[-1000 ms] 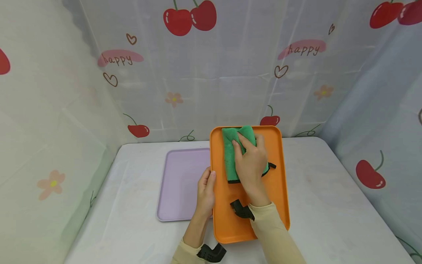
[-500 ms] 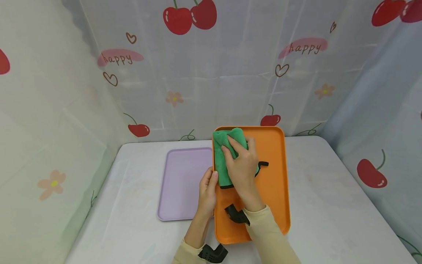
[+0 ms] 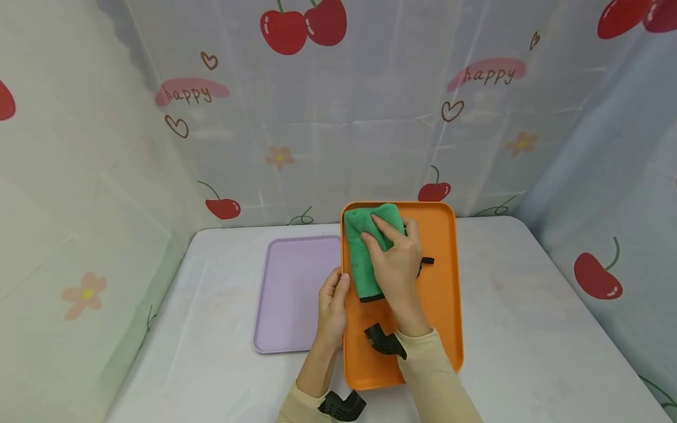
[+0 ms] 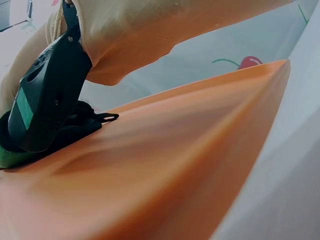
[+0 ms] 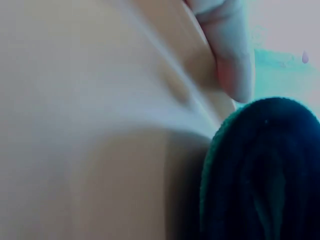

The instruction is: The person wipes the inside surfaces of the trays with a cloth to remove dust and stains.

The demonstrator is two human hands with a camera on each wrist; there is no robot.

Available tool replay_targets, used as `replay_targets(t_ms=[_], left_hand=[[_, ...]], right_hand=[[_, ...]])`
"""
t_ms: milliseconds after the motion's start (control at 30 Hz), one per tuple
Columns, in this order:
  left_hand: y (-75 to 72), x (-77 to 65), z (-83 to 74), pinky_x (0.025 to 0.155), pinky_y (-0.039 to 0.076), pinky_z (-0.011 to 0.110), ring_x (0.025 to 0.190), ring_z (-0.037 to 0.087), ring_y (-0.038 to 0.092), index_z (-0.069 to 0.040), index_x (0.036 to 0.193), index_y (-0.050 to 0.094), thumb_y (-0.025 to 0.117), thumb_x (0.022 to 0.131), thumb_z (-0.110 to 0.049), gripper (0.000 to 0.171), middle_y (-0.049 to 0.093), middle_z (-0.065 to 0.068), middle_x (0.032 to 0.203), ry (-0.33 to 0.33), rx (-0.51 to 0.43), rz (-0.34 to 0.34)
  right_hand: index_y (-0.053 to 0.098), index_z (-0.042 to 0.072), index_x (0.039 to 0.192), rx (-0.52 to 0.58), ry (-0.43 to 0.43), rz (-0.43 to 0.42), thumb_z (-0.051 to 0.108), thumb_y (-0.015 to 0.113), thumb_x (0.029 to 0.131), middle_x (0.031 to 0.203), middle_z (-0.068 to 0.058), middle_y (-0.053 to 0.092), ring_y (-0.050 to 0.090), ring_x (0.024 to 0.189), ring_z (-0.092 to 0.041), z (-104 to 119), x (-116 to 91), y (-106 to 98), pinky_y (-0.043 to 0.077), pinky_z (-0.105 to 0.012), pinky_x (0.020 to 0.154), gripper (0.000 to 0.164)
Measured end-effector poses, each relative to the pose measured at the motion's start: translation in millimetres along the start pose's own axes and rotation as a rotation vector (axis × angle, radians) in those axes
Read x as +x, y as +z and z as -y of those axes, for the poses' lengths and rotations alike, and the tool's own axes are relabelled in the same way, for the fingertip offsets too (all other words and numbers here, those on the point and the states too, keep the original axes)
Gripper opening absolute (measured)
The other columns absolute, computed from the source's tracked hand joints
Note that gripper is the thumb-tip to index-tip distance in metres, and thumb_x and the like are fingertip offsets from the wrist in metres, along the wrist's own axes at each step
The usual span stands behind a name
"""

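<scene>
An orange tray [image 3: 439,305] is held tilted up over the table, its far rim showing above the table's back edge. My left hand [image 3: 331,311] grips its left rim, thumb on the near side and the other fingers partly hidden behind. On the tray's upper left part lies a folded green cloth [image 3: 362,258] with black edging and a black loop. My right hand [image 3: 394,258] holds this cloth against the tray, fingers and thumb spread over it. The right wrist view gives a dark, close look at the cloth's folded end [image 5: 265,160] near the rim.
A lilac tray [image 3: 296,294] lies flat on the white table [image 3: 529,317], its right side covered by the orange tray. Cherry-printed curtains [image 3: 359,129] hang behind and at both sides. Black wrist devices [image 3: 342,405] sit on both sleeves.
My right hand has moved the cloth left toward the tray's left rim, then slightly back right. The left hand stays on the rim, and the tray has shifted only a little.
</scene>
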State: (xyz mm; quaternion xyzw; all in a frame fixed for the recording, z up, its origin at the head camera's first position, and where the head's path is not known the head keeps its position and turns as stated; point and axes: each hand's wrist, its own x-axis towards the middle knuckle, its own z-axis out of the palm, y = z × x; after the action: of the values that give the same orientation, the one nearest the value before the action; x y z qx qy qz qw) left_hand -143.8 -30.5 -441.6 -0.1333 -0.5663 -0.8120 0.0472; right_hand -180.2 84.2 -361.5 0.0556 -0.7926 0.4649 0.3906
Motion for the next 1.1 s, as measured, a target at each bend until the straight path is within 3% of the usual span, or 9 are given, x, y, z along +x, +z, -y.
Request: replay_targets(t_ms=[133,400,633,1100], left_hand=[[-1.3,0.4,-0.2,0.083,0.054,0.023,0.095,0.011,0.060,0.004,0.124,0.055,0.042,0.106,-0.032,0.043,0.062,0.001,0.104,0.006,0.043,-0.022],[-4.9,0.5,-4.3,0.076,0.055,0.023,0.089,0.011,0.063,0.004,0.127,0.055,0.044,0.105,-0.033,0.044,0.065,0.001,0.104,-0.018,0.010,-0.065],[-7.2,0.8,-7.0,0.074,0.054,0.021,0.087,0.009,0.061,0.008,0.124,0.054,0.043,0.105,-0.031,0.045,0.063,-0.002,0.098,-0.018,-0.004,-0.057],[-8.4,1.9,-7.7,0.070,0.056,0.021,0.080,0.008,0.064,0.012,0.124,0.053,0.045,0.105,-0.027,0.044,0.066,-0.004,0.094,-0.025,-0.023,-0.071]], right_hand=[[0.072,0.002,0.113,-0.006,0.026,-0.007,0.013,0.081,0.080,0.110,-0.023,0.058,0.056,0.100,-0.036,-4,1,-5,0.049,-0.046,0.079,0.036],[0.071,0.003,0.116,-0.048,0.149,-0.043,0.015,0.080,0.082,0.107,-0.024,0.055,0.055,0.096,-0.036,-19,7,-18,0.045,-0.043,0.078,0.037],[0.071,0.000,0.114,-0.090,0.207,-0.087,0.012,0.080,0.081,0.112,-0.027,0.054,0.050,0.104,-0.039,-31,12,-31,0.043,-0.051,0.089,0.036],[0.065,-0.001,0.122,-0.225,0.338,-0.093,0.016,0.072,0.089,0.119,-0.028,0.051,0.046,0.114,-0.041,-45,21,-50,0.040,-0.053,0.097,0.038]])
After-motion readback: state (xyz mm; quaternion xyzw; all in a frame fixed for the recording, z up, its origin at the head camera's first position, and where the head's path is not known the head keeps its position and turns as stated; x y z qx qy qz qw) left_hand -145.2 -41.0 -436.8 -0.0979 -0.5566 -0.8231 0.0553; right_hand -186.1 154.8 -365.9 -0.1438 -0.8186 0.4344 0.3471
